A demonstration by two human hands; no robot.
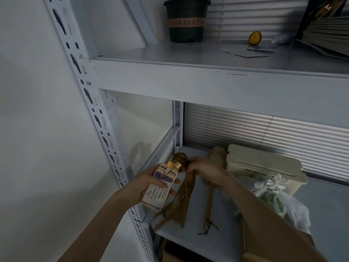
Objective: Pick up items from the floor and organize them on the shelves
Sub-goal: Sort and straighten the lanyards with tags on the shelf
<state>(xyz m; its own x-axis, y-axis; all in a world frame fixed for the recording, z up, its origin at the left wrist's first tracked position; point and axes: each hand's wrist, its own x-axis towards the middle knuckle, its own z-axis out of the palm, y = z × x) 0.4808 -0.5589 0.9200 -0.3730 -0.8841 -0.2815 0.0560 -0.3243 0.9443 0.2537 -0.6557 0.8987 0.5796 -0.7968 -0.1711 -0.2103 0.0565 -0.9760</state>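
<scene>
Shelf-side, left hand [151,178] tilts box [157,188] upright.

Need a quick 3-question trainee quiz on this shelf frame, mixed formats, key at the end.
1. True or false: the left hand holds a small printed box.
2. Which item stands on the upper shelf? A) dark flower pot B) cream lidded container C) tied plastic bag
3. Fill in: the right hand grips a brown ____ whose tails hang down over the lower shelf.

Key: 1 true; 2 A; 3 ribbon.
</scene>
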